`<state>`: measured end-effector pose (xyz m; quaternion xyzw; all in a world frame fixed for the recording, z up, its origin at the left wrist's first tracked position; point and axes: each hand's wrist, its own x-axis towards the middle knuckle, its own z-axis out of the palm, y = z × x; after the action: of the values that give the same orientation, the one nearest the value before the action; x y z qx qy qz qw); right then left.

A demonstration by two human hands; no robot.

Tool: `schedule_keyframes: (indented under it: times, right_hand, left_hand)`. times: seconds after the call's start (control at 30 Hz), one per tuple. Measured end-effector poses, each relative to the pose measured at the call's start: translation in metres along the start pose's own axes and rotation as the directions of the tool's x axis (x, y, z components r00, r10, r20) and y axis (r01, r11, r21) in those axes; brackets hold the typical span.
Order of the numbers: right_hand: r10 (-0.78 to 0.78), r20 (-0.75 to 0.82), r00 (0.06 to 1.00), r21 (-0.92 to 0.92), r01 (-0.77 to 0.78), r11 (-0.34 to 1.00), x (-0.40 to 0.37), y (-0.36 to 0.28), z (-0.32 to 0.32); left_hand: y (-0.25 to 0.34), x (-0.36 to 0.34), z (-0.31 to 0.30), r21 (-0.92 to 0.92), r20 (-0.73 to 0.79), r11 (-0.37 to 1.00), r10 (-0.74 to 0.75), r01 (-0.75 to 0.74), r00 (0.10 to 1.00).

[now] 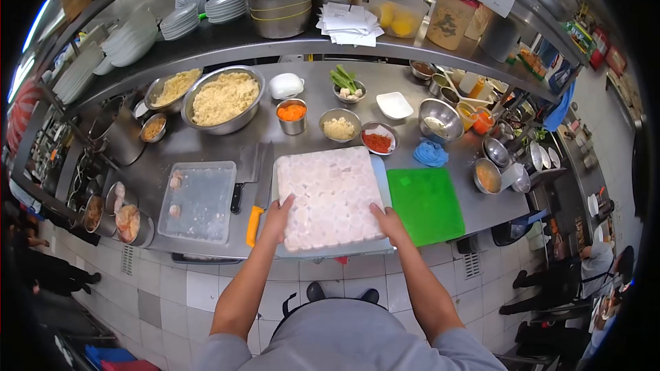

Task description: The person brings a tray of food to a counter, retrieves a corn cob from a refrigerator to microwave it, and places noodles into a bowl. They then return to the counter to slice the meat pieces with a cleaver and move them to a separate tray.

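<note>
My left hand (277,220) grips the near left edge of a pale rectangular slab (333,196) patterned with whitish rounded pieces. On the near right edge my right hand (390,225) holds it too, thumb on top and fingers hidden below. The slab overlaps a light blue board (382,177) at the counter's front. Close to my left hand lie a knife with a yellow handle (254,224) and a blade with a black handle (236,198). A green cutting board (426,203) is right of my right hand.
A see-through plastic tray (198,200) with a few pale bits lies left. Behind stand a large bowl of yellowish crumbs (225,99), chopped carrot (291,111), red shreds (377,141) and a blue cloth (431,154). A shelf (295,47) runs above. Other people work around.
</note>
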<state>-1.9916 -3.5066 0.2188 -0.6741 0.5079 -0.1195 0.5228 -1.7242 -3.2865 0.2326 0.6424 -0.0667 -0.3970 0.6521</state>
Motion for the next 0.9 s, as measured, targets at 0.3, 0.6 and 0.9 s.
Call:
schedule_keyframes:
  times: [0.3,0.6,0.9]
  right_hand:
    - [0.119,0.297,0.947,0.222,-0.190,0.956,0.016,0.019,-0.015]
    - [0.006,0.227,0.974,0.923,-0.217,0.318,-0.080,0.057,0.039]
    - [0.072,0.402,0.913,0.769,-0.379,0.515,-0.045,0.082,-0.048]
  left_hand:
    - [-0.051,0.013,-0.012,-0.245,0.067,0.962,-0.110,0.123,0.992]
    - [-0.112,-0.114,0.080,-0.406,-0.123,0.912,-0.118,0.059,0.985]
    - [-0.089,-0.088,0.026,-0.881,0.350,0.388,0.151,0.270,0.924]
